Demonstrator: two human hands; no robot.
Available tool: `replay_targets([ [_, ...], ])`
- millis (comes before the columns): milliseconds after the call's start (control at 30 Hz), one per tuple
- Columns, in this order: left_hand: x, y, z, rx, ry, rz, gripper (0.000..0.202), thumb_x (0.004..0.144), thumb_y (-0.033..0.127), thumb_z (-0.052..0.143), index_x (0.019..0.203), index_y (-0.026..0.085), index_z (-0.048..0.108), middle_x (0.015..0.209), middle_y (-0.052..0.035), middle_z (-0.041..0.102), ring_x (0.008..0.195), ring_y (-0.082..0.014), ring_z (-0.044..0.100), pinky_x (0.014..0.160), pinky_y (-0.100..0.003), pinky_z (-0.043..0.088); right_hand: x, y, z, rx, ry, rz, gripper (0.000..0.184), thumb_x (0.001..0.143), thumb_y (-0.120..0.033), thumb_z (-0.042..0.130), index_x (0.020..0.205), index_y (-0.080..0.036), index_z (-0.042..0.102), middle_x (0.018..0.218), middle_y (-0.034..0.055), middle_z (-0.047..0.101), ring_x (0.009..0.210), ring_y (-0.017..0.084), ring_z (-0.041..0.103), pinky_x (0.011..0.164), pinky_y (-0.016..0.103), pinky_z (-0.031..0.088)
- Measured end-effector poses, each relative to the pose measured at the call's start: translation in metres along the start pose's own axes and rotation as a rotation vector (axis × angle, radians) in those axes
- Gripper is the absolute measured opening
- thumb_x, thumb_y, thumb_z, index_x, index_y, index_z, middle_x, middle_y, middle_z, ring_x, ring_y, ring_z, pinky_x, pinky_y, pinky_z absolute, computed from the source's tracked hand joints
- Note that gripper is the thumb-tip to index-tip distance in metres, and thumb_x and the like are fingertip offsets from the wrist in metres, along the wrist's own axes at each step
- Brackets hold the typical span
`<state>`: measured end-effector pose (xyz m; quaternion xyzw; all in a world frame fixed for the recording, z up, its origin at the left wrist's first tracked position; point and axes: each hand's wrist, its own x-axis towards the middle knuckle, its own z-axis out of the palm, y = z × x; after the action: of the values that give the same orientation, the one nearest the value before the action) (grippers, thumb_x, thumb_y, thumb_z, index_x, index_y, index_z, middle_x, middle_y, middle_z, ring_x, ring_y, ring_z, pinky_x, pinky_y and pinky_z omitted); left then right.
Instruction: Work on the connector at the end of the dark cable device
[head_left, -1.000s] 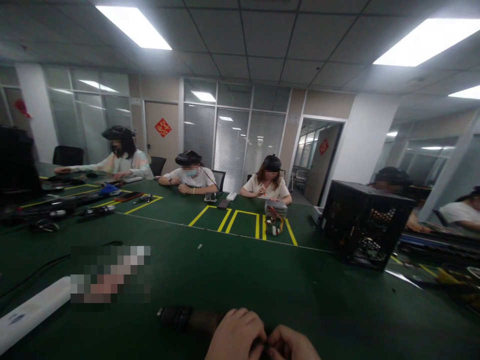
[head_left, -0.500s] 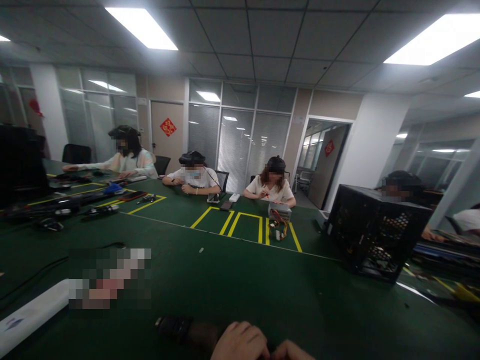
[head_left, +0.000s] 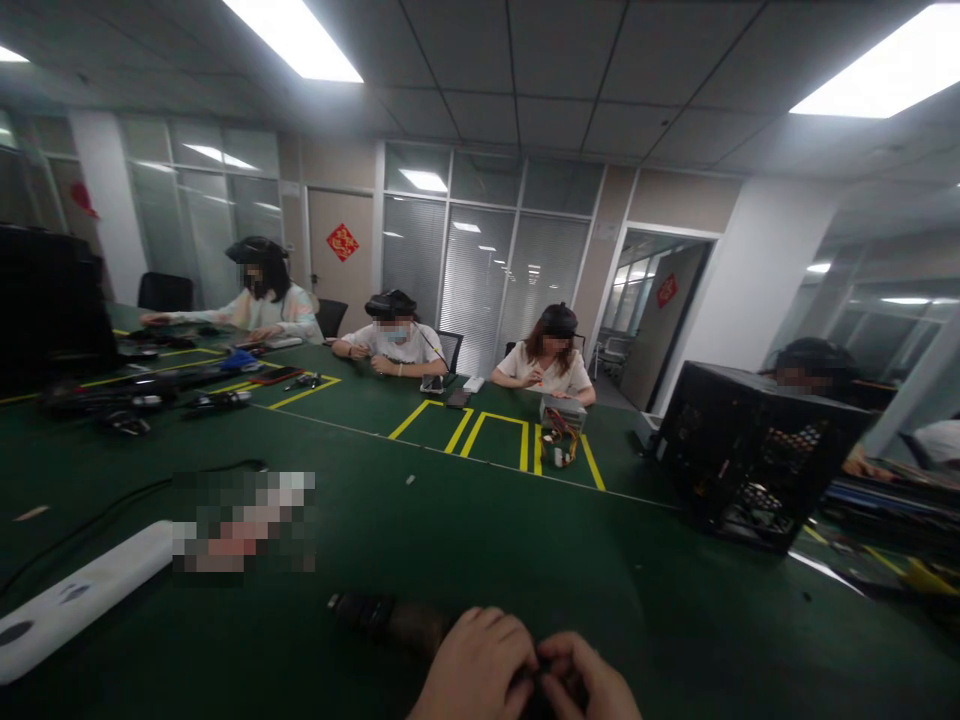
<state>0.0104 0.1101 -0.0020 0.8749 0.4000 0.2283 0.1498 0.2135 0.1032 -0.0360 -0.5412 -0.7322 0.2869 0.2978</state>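
At the bottom of the head view, a dark, rod-shaped tool point(head_left: 401, 622) lies low over the green tabletop. It has a black ribbed end with a small light tip, and a brownish middle; its exact kind I cannot make out. My left hand point(head_left: 480, 662) is closed around its near part, covering it. Close beside it, my right hand point(head_left: 589, 682) has thumb and fingers pinched on a small black part at the near end of the tool. That part is mostly hidden by the fingers.
A long white bar-shaped device point(head_left: 90, 600) and a black cable point(head_left: 97, 520) lie at left. The black computer case point(head_left: 757, 460) stands at right. Across the green table point(head_left: 360, 510), co-workers sit near a power supply unit point(head_left: 564, 412). Several dark tools point(head_left: 150, 392) lie at far left.
The camera view has tilted down slightly, so more of both hands shows. My right hand has come further into view, its fingers pinched beside my left hand. The left hand keeps its hold.
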Motion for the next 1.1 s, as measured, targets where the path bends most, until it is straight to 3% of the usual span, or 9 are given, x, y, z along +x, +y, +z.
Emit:
replay_targets([
  [100,-0.005,0.009,-0.005,-0.026,0.066,-0.028,0.008,0.083,0.023,0.065,0.090,0.023,0.061,0.097,0.0029,0.064,0.093,-0.0179,0.054,0.081,-0.031,0.034,-0.005,-0.013,-0.004,0.012,-0.010,-0.021,0.019,0.081,-0.028,0.056,0.098,-0.022,0.063,0.079,0.0014,0.069,0.072,0.017,0.063,0.068,0.021,0.047],
  [267,-0.010,0.016,-0.007,-0.006,0.110,-0.017,0.004,0.086,0.024,0.064,0.088,0.023,0.062,0.094,0.0031,0.065,0.092,-0.0171,0.055,0.085,-0.032,0.034,-0.012,-0.022,-0.010,-0.032,-0.084,0.053,0.014,0.086,-0.032,0.054,0.092,-0.023,0.063,0.075,-0.0010,0.067,0.067,0.016,0.062,0.060,0.021,0.043],
  [433,-0.012,0.014,-0.007,0.020,0.126,0.005,0.006,0.085,0.026,0.066,0.089,0.024,0.062,0.095,0.0042,0.065,0.092,-0.0169,0.055,0.084,-0.032,0.034,-0.015,-0.024,-0.016,-0.081,-0.137,0.008,0.010,0.086,-0.030,0.056,0.085,-0.023,0.063,0.073,-0.0027,0.066,0.065,0.015,0.059,0.060,0.020,0.041],
  [933,-0.011,0.015,-0.009,0.080,0.098,0.006,0.009,0.088,0.023,0.059,0.096,0.026,0.062,0.098,0.0034,0.065,0.095,-0.0166,0.056,0.086,-0.032,0.036,-0.013,-0.029,-0.012,-0.053,-0.103,0.041,0.017,0.086,-0.034,0.051,0.079,-0.021,0.061,0.069,-0.0024,0.061,0.064,0.015,0.056,0.058,0.020,0.041],
  [1100,-0.010,0.016,-0.010,0.079,0.087,-0.021,0.013,0.087,0.032,0.061,0.096,0.023,0.059,0.097,0.0014,0.065,0.094,-0.0192,0.057,0.085,-0.034,0.038,-0.012,-0.025,-0.012,-0.039,-0.097,0.049,0.017,0.084,-0.035,0.052,0.078,-0.021,0.060,0.068,-0.0020,0.060,0.063,0.015,0.056,0.058,0.020,0.041],
])
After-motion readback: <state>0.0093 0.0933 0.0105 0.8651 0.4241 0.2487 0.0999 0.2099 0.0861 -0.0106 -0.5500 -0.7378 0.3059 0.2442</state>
